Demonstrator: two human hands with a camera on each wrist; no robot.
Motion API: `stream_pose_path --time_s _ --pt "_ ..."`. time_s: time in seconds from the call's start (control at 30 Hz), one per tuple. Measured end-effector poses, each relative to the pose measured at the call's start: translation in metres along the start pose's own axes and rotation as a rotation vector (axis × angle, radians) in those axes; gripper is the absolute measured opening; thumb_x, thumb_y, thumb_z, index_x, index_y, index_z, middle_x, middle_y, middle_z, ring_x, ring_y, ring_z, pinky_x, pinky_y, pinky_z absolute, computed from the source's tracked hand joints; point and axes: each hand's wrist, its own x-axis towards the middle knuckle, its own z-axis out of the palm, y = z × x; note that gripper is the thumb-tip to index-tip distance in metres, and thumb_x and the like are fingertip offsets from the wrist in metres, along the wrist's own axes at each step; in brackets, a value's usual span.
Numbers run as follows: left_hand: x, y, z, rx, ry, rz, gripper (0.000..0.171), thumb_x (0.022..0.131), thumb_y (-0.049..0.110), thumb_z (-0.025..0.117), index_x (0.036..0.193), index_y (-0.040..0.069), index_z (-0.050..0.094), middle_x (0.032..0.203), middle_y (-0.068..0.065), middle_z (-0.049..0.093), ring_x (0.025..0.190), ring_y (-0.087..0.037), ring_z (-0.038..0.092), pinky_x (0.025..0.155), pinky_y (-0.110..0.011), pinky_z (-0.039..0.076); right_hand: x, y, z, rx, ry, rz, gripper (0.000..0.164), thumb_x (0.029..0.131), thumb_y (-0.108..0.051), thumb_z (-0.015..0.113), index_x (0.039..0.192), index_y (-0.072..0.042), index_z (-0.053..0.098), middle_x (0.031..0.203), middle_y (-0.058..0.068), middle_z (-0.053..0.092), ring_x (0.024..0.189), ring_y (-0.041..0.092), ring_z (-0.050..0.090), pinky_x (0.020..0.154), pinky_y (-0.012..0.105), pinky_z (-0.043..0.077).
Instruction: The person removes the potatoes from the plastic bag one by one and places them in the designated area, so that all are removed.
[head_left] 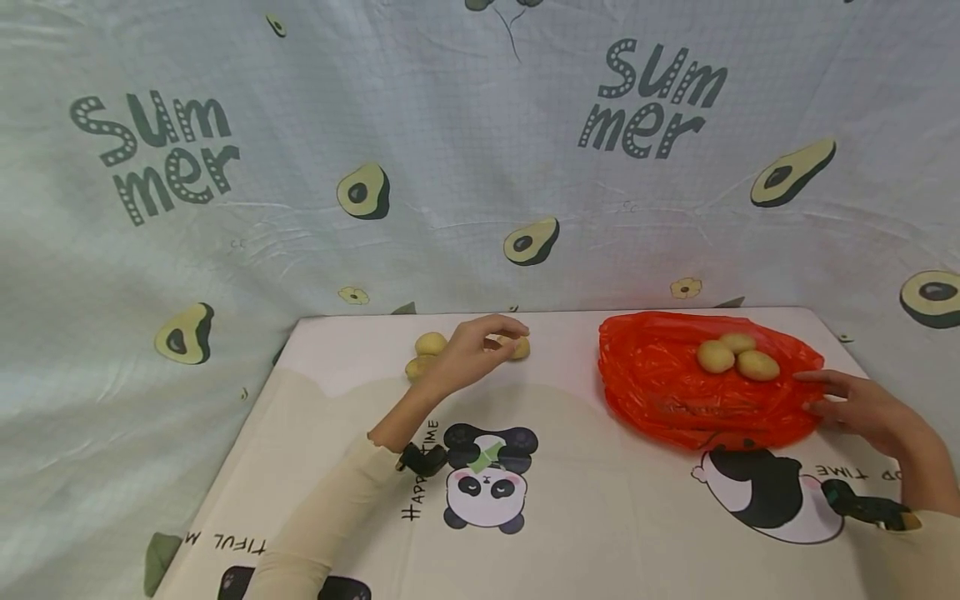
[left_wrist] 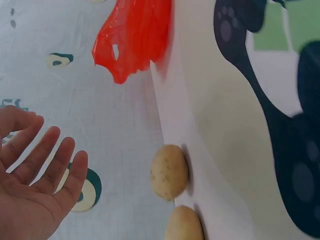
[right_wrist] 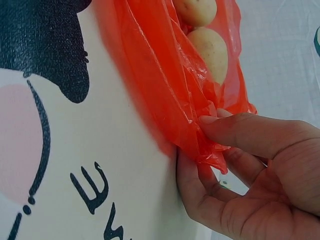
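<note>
1. Left hand (head_left: 474,348): fingers relaxed, holding nothing, near three loose potatoes (head_left: 431,343) on the worktop (head_left: 585,517).
2. Right hand (head_left: 873,412): fingers pinching the red plastic bag (head_left: 652,392) by its edge.
3. Three further potatoes (head_left: 757,365), resting on red plastic.

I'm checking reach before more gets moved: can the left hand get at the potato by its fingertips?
Likely yes: the left hand looks empty, right at that potato, with nothing visible blocking it; the red bag lies clear to the right.
</note>
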Motion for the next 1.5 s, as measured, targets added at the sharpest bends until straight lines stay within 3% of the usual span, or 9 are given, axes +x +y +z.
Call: stream_pose_path --time_s 0.37,0.67,1.17,1.5 --pt "0.026 0.018 0.030 -0.013 -0.051 0.077 0.023 0.098 0.004 0.063 0.120 0.007 0.070 0.121 -0.006 0.070 0.114 -0.024 0.066 0.090 -0.024 0.056 0.004 -0.002 -0.004 -0.004 -0.011 -0.006 0.065 0.100 -0.005 0.056 0.150 0.014 0.019 0.143 0.051 0.013 0.123 0.067 0.029 0.091 0.056 0.055" --pt "0.042 0.026 0.049 -0.039 -0.091 0.096 0.025 0.099 0.006 0.063 0.122 0.007 0.070 0.124 -0.005 0.069 0.114 -0.017 0.065 0.090 -0.023 0.055 0.008 -0.006 -0.006 -0.010 -0.017 -0.004 0.065 0.102 -0.007 0.055 0.151 0.015 0.018 0.143 0.051 0.013 0.123 0.066 0.029 0.093 0.058 0.054" --pt "0.055 0.039 0.068 -0.086 -0.147 0.093 0.026 0.099 0.004 0.061 0.125 0.004 0.068 0.127 -0.006 0.068 0.117 -0.018 0.062 0.088 -0.017 0.054 0.011 -0.008 -0.009 -0.005 -0.026 0.012 0.066 0.102 -0.008 0.055 0.151 0.014 0.017 0.144 0.052 0.011 0.123 0.066 0.028 0.097 0.062 0.050" --pt "0.056 0.045 0.077 -0.075 -0.189 0.080 0.026 0.101 0.006 0.060 0.125 0.003 0.067 0.127 -0.011 0.067 0.116 -0.018 0.062 0.089 -0.016 0.052 0.012 -0.004 -0.008 -0.010 -0.017 0.015 0.066 0.100 -0.006 0.056 0.151 0.014 0.019 0.143 0.052 0.013 0.123 0.065 0.030 0.094 0.058 0.054"
